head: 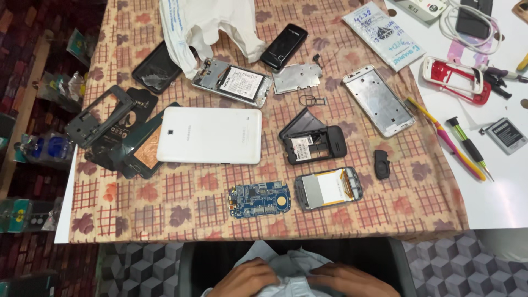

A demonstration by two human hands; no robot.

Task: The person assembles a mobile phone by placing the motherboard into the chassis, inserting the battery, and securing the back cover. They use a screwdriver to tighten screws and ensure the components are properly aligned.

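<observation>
My left hand (245,278) and my right hand (349,279) rest low in my lap at the bottom edge of the head view, both pressed on a bunched pale cloth (289,269). Neither hand touches the table. Nearest to them on the patterned tablecloth (181,203) lie a blue circuit board (259,199) and a small phone frame with a white screen back (328,188). A white tablet (209,135) lies face down further up, left of an opened black phone body (313,140).
Phone parts cover the cloth: a cracked black screen (155,69), a phone with its battery showing (234,81), a black handset (284,46), a silver midframe (378,100), a white plastic bag (206,25). Screwdrivers (467,146), a red-white shell (455,80) and a battery (507,135) lie on the white table at right.
</observation>
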